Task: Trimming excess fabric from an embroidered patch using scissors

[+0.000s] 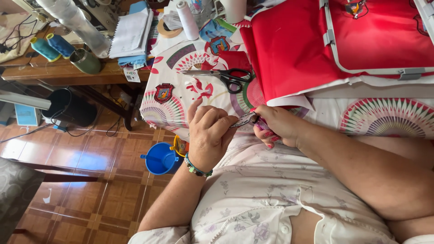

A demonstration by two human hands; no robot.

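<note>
My left hand point(209, 135), with a beaded bracelet at the wrist, pinches one end of a narrow grey strap point(244, 120). My right hand point(278, 126) grips the strap's other end along with a small pink object, just in front of my chest. Both hands meet at the near edge of a table covered with a patterned cloth point(389, 118). Black-handled scissors point(226, 77) lie on the cloth beyond my hands. A large piece of red fabric point(294, 49) with grey trim and buckles spreads over the table's right part.
A red embroidered badge point(163, 93) lies on the cloth at left. Thread cones point(186, 20), a notebook point(131, 31) and teal spools point(52, 46) crowd the back. A blue plastic cup point(161, 158) sits on the tiled floor below.
</note>
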